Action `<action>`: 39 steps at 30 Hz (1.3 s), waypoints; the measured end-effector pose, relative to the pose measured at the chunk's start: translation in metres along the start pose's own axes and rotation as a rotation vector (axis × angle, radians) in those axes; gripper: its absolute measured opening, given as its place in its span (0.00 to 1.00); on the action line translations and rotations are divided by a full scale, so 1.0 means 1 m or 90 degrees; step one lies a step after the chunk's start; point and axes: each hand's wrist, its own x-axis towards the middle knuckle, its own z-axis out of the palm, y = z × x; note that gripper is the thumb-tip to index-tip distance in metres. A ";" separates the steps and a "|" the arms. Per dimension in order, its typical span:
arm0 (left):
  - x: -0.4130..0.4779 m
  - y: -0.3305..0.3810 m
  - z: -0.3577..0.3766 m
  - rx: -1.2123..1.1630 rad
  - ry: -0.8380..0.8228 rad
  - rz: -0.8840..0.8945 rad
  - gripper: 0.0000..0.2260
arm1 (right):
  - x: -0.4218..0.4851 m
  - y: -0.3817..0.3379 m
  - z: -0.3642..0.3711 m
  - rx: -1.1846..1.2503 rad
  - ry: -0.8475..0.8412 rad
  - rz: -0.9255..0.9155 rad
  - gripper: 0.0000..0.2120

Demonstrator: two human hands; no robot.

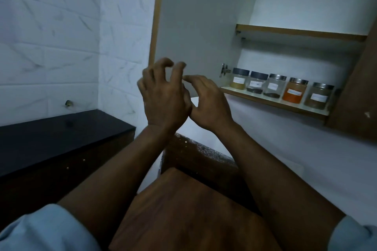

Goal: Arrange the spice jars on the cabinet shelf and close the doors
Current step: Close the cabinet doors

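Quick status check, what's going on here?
Left hand and right hand empty, raised together. Five spice jars lined on lower shelf. Left door open. Nothing blocking.

Wall tiles (61,47) were white with grey marble streaks. The worktop (51,138) was black, the cabinet door (200,26) pale grey with a tan wood edge. One spice jar (293,92) was bright orange inside, another (239,81) mustard yellow with a dark grey lid. Sleeves (40,230) were light blue.

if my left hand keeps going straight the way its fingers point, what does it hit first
Most likely the inner face of the open cabinet door. The left hand has its curled fingers aimed up and forward at that grey panel, with nothing visible between. Depth is hard to judge from this single view.
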 end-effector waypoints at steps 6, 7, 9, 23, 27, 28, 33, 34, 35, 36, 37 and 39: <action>0.011 -0.026 -0.014 -0.110 -0.112 -0.192 0.34 | 0.001 -0.035 0.014 0.016 -0.013 -0.015 0.28; 0.011 -0.028 -0.014 -0.145 -0.139 -0.207 0.34 | 0.001 -0.036 0.012 0.008 -0.014 -0.014 0.29; 0.008 -0.028 -0.014 -0.165 -0.147 -0.220 0.31 | 0.000 -0.036 0.008 -0.002 -0.012 -0.007 0.29; -0.015 0.071 -0.015 -0.391 -0.137 -0.162 0.15 | -0.066 0.018 -0.065 0.067 0.236 0.062 0.19; -0.031 0.121 -0.002 -0.445 -0.198 -0.125 0.15 | -0.096 0.048 -0.099 0.020 0.286 0.112 0.17; -0.034 0.134 0.003 -0.443 -0.211 -0.110 0.15 | -0.103 0.056 -0.106 0.001 0.295 0.126 0.16; -0.051 0.193 0.034 -0.402 -0.258 -0.011 0.15 | -0.130 0.105 -0.140 -0.063 0.298 0.223 0.17; -0.054 0.204 0.041 -0.390 -0.263 0.023 0.16 | -0.135 0.115 -0.147 -0.069 0.290 0.244 0.19; -0.058 0.214 0.049 -0.381 -0.270 0.060 0.17 | -0.141 0.126 -0.153 -0.077 0.278 0.261 0.21; -0.062 0.224 0.057 -0.373 -0.278 0.096 0.18 | -0.147 0.137 -0.159 -0.088 0.261 0.277 0.23; -0.067 0.233 0.066 -0.359 -0.291 0.127 0.20 | -0.153 0.147 -0.165 -0.100 0.237 0.293 0.25; -0.077 0.251 0.085 -0.312 -0.330 0.175 0.25 | -0.162 0.167 -0.175 -0.121 0.178 0.318 0.30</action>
